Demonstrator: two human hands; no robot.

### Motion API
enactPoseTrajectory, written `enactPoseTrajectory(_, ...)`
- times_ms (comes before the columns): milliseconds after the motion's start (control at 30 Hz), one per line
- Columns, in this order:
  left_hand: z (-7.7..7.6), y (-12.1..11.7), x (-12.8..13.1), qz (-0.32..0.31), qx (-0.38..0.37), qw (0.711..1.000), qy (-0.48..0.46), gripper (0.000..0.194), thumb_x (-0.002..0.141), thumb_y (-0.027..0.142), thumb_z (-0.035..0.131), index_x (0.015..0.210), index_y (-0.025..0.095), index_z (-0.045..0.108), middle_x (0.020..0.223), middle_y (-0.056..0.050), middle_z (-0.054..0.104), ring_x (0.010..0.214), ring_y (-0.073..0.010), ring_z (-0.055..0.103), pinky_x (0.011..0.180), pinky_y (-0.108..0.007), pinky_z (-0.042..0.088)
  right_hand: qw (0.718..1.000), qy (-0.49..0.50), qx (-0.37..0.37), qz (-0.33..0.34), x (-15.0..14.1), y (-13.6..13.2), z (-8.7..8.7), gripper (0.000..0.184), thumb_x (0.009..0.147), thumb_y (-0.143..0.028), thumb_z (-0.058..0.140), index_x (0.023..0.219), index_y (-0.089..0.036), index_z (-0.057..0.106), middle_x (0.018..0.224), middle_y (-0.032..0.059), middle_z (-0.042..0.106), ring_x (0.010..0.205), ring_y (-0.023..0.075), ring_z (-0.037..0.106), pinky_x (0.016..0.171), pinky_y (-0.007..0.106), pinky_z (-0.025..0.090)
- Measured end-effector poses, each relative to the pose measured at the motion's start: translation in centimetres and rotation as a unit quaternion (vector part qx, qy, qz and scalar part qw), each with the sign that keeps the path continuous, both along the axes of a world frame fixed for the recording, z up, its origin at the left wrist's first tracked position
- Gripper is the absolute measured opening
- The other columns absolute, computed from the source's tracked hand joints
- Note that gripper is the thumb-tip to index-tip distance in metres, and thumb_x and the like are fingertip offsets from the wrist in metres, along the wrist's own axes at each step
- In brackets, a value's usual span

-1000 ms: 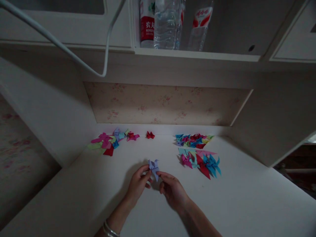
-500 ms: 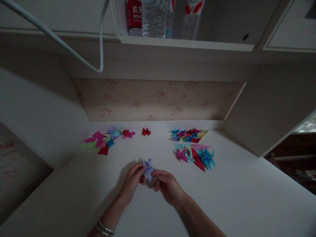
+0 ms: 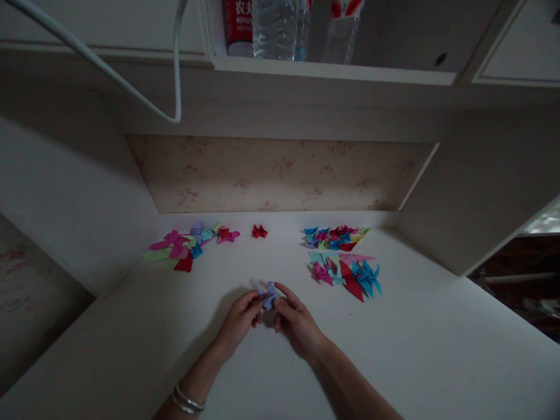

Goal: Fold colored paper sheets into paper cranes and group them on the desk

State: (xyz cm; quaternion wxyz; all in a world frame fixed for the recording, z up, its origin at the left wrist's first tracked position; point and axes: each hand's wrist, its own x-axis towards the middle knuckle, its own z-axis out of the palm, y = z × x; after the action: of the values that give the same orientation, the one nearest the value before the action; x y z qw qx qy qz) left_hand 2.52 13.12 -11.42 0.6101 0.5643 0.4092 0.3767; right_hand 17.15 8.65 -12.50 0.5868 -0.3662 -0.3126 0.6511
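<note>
Both hands meet over the middle of the white desk [image 3: 420, 350], pinching a small lilac folded paper piece [image 3: 270, 294]. My left hand [image 3: 240, 319] grips its left side with thumb and fingertips; a bracelet sits on that wrist. My right hand [image 3: 296, 319] closes on its right side, partly covering it. The piece is held just above the desk surface.
A heap of folded paper pieces in several colours [image 3: 184, 248] lies at the back left, a single red piece [image 3: 259, 231] at the back middle, and two groups of coloured pieces [image 3: 345, 262] at the back right. Water bottles [image 3: 275, 29] stand on the shelf above. A white cable [image 3: 131, 87] hangs upper left.
My hands have drawn closer together around the lilac piece, and my right fingers now cover more of it. The camera view shifted slightly.
</note>
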Motion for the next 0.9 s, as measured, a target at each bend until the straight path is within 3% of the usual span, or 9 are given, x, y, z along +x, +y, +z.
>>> enactPoseTrajectory(100, -0.1, 0.0, 0.1, -0.002, 0.008, 1.000, 0.004, 0.031, 0.077, 0.042, 0.059, 0.090, 0.014, 0.060, 0.060, 0.004, 0.054, 0.046, -0.0075, 0.045, 0.043, -0.019, 0.033, 0.998, -0.063, 0.022, -0.007, -0.1, 0.1, -0.2, 0.040, 0.074, -0.042, 0.071, 0.105, -0.017, 0.064, 0.081, 0.0008, 0.061, 0.046, 0.0057, 0.046, 0.045, 0.020, 0.033)
enactPoseTrajectory(200, -0.2, 0.0, 0.1, 0.055, 0.014, 0.998, -0.008, 0.031, 0.076, 0.045, 0.059, 0.087, 0.017, 0.054, 0.065, 0.005, 0.054, 0.044, -0.0063, 0.045, 0.040, -0.018, 0.032, 0.983, -0.171, 0.021, -0.069, 0.2, 0.3, -0.3, 0.039, 0.078, -0.046, 0.064, 0.104, -0.017, 0.064, 0.074, 0.0004, 0.060, 0.046, 0.0071, 0.043, 0.043, 0.021, 0.032)
enactPoseTrajectory(267, -0.3, -0.1, 0.2, 0.084, 0.014, 0.996, -0.007, 0.030, 0.077, 0.047, 0.058, 0.081, 0.019, 0.049, 0.059, 0.008, 0.048, 0.041, -0.0058, 0.041, 0.038, -0.017, 0.031, 0.952, -0.273, 0.033, -0.132, 0.7, 0.4, -0.3, 0.038, 0.081, -0.047, 0.060, 0.105, -0.017, 0.064, 0.075, 0.0012, 0.061, 0.048, 0.0093, 0.045, 0.045, 0.022, 0.034)
enactPoseTrajectory(333, -0.3, -0.5, 0.2, 0.070, 0.018, 0.997, 0.005, 0.031, 0.078, 0.048, 0.058, 0.080, 0.019, 0.048, 0.056, 0.008, 0.047, 0.042, -0.0064, 0.042, 0.040, -0.017, 0.033, 0.903, -0.380, 0.063, -0.189, 1.1, 0.2, -0.2, 0.035, 0.085, -0.045, 0.055, 0.106, -0.019, 0.065, 0.081, 0.0035, 0.064, 0.055, 0.0120, 0.049, 0.051, 0.024, 0.039)
enactPoseTrajectory(400, -0.3, -0.9, 0.4, 0.041, 0.033, 0.998, 0.020, 0.032, 0.077, 0.048, 0.060, 0.089, 0.019, 0.052, 0.070, 0.003, 0.057, 0.050, -0.0085, 0.050, 0.041, -0.017, 0.037, 0.851, -0.467, 0.101, -0.217, 1.3, -0.1, -0.1, 0.032, 0.087, -0.042, 0.052, 0.106, -0.020, 0.065, 0.085, 0.0054, 0.065, 0.060, 0.0142, 0.053, 0.057, 0.025, 0.043)
enactPoseTrajectory(500, -0.3, -1.6, 0.7, 0.009, 0.063, 0.997, 0.041, 0.044, 0.075, 0.046, 0.064, 0.109, 0.020, 0.055, 0.100, -0.006, 0.061, 0.064, -0.0115, 0.057, 0.043, -0.017, 0.041, 0.794, -0.556, 0.154, -0.191, 1.0, -0.8, -0.1, 0.030, 0.089, -0.035, 0.049, 0.113, -0.022, 0.061, 0.091, 0.0070, 0.065, 0.066, 0.0156, 0.059, 0.063, 0.026, 0.045)
enactPoseTrajectory(633, -0.2, -1.7, 0.9, -0.003, 0.082, 0.995, 0.058, 0.046, 0.077, 0.046, 0.062, 0.113, 0.017, 0.058, 0.093, -0.007, 0.065, 0.060, -0.0121, 0.056, 0.044, -0.019, 0.043, 0.739, -0.630, 0.188, -0.147, 0.3, -1.5, -0.1, 0.032, 0.090, -0.029, 0.047, 0.119, -0.024, 0.058, 0.096, 0.0078, 0.066, 0.076, 0.0181, 0.064, 0.066, 0.025, 0.046)
enactPoseTrajectory(900, -0.8, -1.1, 0.6, 0.010, 0.051, 0.998, 0.032, 0.040, 0.081, 0.047, 0.058, 0.104, 0.014, 0.061, 0.066, 0.000, 0.060, 0.051, -0.0109, 0.052, 0.042, -0.019, 0.042, 0.720, -0.639, 0.245, -0.115, 0.2, -1.6, -0.3, 0.037, 0.092, -0.031, 0.046, 0.128, -0.025, 0.053, 0.098, 0.0098, 0.067, 0.073, 0.0176, 0.065, 0.063, 0.024, 0.049)
